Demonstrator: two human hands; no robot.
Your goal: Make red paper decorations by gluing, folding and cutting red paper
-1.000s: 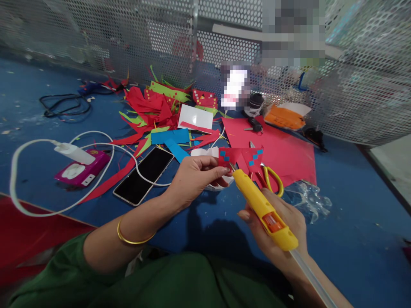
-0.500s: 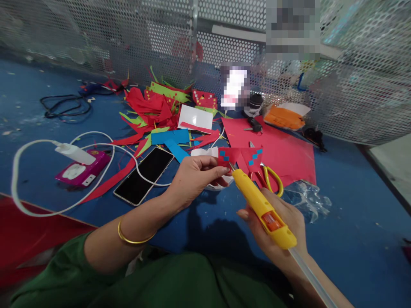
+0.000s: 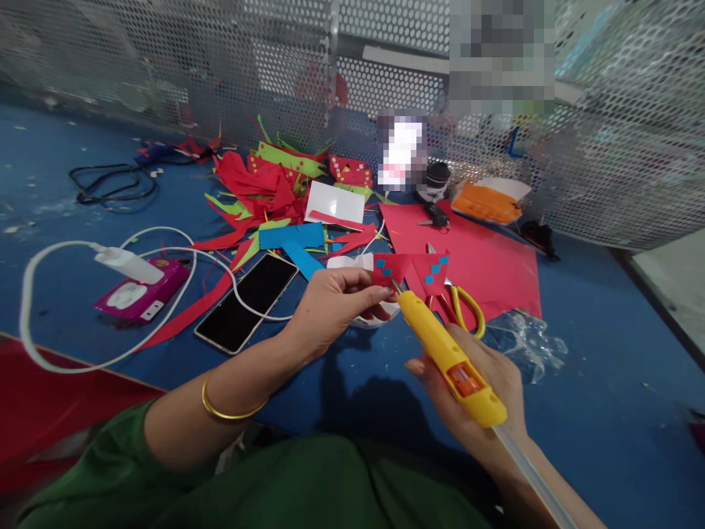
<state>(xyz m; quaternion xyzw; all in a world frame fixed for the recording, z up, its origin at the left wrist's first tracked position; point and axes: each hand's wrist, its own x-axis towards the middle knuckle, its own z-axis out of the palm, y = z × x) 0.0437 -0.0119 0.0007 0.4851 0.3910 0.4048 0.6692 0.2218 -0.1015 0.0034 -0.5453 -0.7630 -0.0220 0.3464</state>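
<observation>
The left hand [image 3: 335, 305] is pinching a red paper flag [image 3: 410, 268]; the right hand [image 3: 474, 397] is gripping a yellow glue gun [image 3: 443, 353], its nozzle seemingly touching the paper.

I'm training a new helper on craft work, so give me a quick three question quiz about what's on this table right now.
1. True or false: the right hand holds a yellow glue gun.
2. What does the left hand pinch? A) scissors B) red paper piece with blue squares C) phone
3. Fill in: the phone lies with its dark screen facing ____.

Key: 1 true. 2 B, the red paper piece. 3 up.
</observation>
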